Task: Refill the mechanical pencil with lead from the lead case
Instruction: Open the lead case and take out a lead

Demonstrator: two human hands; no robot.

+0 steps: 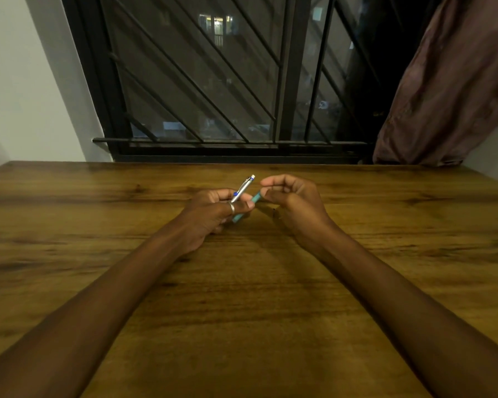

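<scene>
A wooden desk (270, 297) with dark grain runs up to a white wall (26, 81). Behind it, a black barred window (213, 81) shows night outside; a brown curtain (449, 90) hangs at right.

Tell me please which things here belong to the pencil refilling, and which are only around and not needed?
Belonging to the job:
- slim silver mechanical pencil with blue trim, held in the left hand
- small teal plastic lead case, also in the left hand, its end at the right hand

Only around:
- brown wooden table
- black barred window
- dark maroon curtain
</scene>
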